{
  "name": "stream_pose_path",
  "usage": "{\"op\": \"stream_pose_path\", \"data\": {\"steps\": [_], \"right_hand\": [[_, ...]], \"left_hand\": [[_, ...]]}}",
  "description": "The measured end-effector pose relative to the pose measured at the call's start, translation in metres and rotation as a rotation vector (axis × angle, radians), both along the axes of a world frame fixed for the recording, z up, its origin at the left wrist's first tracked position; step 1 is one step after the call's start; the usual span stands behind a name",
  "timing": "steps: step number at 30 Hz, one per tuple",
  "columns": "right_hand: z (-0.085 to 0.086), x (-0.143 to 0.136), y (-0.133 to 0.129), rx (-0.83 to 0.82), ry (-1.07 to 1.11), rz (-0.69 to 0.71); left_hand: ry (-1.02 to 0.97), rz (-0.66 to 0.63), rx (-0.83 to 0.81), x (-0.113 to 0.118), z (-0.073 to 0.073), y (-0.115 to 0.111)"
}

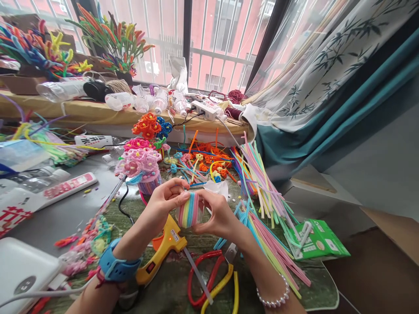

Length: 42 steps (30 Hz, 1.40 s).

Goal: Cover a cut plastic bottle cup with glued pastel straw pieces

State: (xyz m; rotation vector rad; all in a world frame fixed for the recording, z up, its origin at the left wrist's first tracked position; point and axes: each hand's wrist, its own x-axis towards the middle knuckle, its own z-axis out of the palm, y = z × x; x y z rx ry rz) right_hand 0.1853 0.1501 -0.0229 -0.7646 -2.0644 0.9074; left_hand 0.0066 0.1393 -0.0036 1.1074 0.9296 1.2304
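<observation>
Between my hands is a small clear plastic cup (189, 211) partly wrapped with pink, yellow and blue pipe cleaners standing side by side. My left hand (168, 198) pinches at the upper left rim of it, thumb and forefinger together. Curled around the right side, my right hand (218, 213) grips it with the thumb below and fingers above. Just under my left hand lies a yellow hot glue gun (163, 248) with a glue stick in its back. Red-handled scissors (204, 279) and yellow-handled pliers (225, 279) lie below my right hand.
Pastel pipe cleaners (262, 183) spread to the right, beside a green packet (321, 239). Pipe-cleaner flowers in a wrapped pot (139, 163) stand behind my left hand. Loose orange pieces (212, 155) lie at the back. A white power bank-like box (24, 272) sits front left.
</observation>
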Motion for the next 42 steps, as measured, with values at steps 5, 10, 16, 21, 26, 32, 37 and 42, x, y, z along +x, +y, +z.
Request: {"op": "stream_pose_path", "data": {"steps": [5,10,16,21,26,32,37,42], "right_hand": [[0.002,0.005,0.005,0.052,-0.075,0.048],[-0.001,0.009,0.009,0.071,-0.048,0.093],[0.003,0.019,0.02,0.15,-0.041,-0.08],[0.024,0.048,0.019,0.178,-0.034,-0.44],[0.03,0.089,-0.026,0.121,-0.252,-0.619],[-0.01,0.114,-0.077,-0.114,-0.409,-0.835],[-0.03,0.108,-0.083,-0.085,-0.558,-0.89],[-0.032,0.095,-0.074,-0.025,-0.646,-1.023]], "left_hand": [[0.112,0.067,0.037,0.001,-0.003,0.001],[0.216,0.094,0.087,0.0,-0.006,0.003],[0.458,0.107,0.264,-0.009,-0.006,0.009],[0.715,0.079,0.406,-0.017,-0.017,0.019],[0.934,0.072,0.505,-0.024,-0.026,0.027],[1.115,0.035,0.606,-0.031,-0.017,0.031],[1.296,0.063,0.698,-0.02,0.006,0.017],[1.355,-0.02,0.705,0.002,0.017,-0.007]]}}
